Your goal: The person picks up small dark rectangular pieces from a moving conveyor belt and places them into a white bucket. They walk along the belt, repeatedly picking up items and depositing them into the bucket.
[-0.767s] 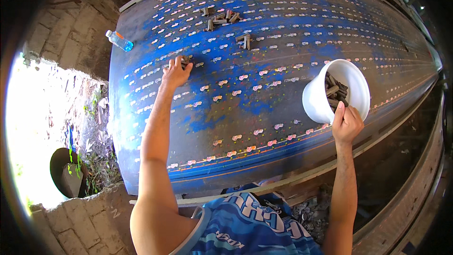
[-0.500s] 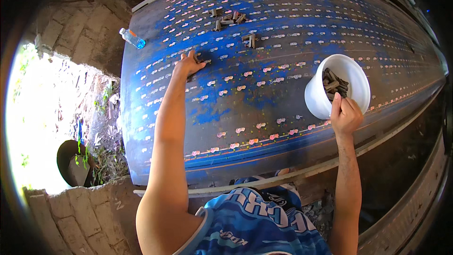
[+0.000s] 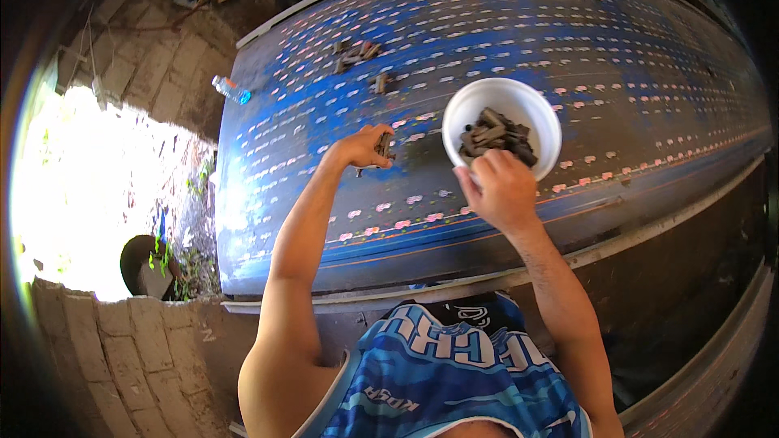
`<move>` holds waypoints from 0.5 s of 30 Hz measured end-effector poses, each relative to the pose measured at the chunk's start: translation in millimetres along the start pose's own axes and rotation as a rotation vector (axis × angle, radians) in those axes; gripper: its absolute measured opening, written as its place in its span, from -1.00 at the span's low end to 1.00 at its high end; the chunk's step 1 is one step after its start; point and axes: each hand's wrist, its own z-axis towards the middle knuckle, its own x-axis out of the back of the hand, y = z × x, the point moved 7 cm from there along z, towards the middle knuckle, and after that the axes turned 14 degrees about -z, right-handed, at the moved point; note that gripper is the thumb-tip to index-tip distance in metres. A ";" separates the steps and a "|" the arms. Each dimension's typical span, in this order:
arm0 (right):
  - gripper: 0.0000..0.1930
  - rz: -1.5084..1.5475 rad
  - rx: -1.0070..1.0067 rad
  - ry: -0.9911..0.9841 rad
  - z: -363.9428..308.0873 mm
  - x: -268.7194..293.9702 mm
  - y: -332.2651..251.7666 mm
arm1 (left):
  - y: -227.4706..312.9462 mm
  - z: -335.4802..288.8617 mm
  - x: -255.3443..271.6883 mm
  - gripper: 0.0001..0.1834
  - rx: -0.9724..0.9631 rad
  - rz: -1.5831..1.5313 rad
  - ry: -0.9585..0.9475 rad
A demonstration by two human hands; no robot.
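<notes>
My left hand (image 3: 363, 148) is closed around a few short dark grey-brown sticks (image 3: 384, 144), raised just over the blue printed table (image 3: 381, 264). To its right is a white plastic bucket (image 3: 545, 126) with a heap of similar sticks (image 3: 497, 135) inside. My right hand (image 3: 505, 188) grips the bucket's near rim, fingers over the inside and thumb outside. The bucket is tipped toward me, so its contents show. Farther off, a loose cluster of sticks (image 3: 355, 57) lies on the table, with a smaller group (image 3: 380, 83) nearer me.
A clear bottle with blue liquid (image 3: 232, 90) lies at the table's left edge. Beyond that edge are a brick floor (image 3: 134, 357), a dark round container (image 3: 146, 266) and some plants. A raised rail (image 3: 454, 284) runs along the table's near side.
My left hand has lifted sticks off the table and come right, toward the bucket. My right hand has brought the bucket leftward, closer to it. The view has shifted a little.
</notes>
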 end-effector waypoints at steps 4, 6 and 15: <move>-0.76 0.207 0.055 0.055 -15.4 13.5 15.3 | 177.6 -39.2 45.6 0.00 -0.384 -0.079 0.205; -0.77 0.338 0.069 0.147 -20.9 21.4 23.1 | 250.1 -53.7 56.0 -0.02 -0.450 -0.138 0.267; -0.88 0.382 -0.122 0.223 -21.3 31.2 77.8 | 286.0 -40.7 17.7 -0.13 -0.622 -0.185 0.416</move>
